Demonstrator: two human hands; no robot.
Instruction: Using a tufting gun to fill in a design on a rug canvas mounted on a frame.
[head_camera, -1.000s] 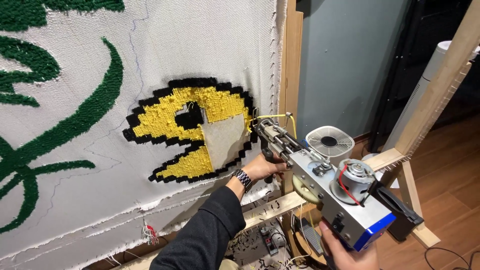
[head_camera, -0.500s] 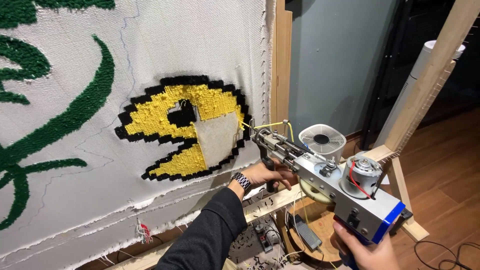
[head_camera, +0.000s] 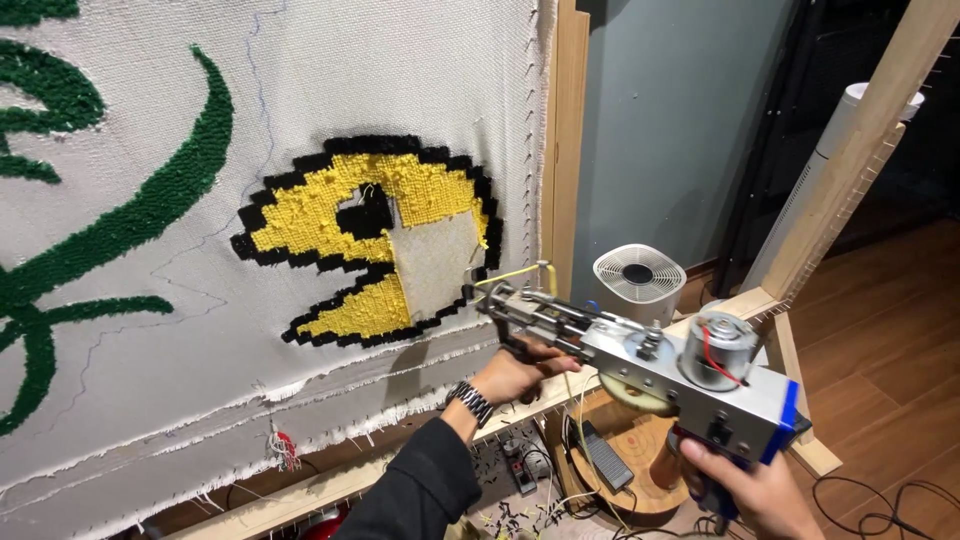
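My left hand (head_camera: 515, 372) grips the tufting gun (head_camera: 640, 365) under its front, my right hand (head_camera: 755, 492) closed around its blue handle, needle near the yellow tufted shape (head_camera: 370, 235).

Just one head cam here, looking down and a bit left from close up. It faces the stretched cloth (head_camera: 300, 150) on its wooden frame (head_camera: 560, 150), floor (head_camera: 880, 330) off right.

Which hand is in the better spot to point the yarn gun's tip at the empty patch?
Probably the left hand. It grips the front handle of the tufting gun, right behind the tip by the bare patch. The right hand holds the rear grip, far back.
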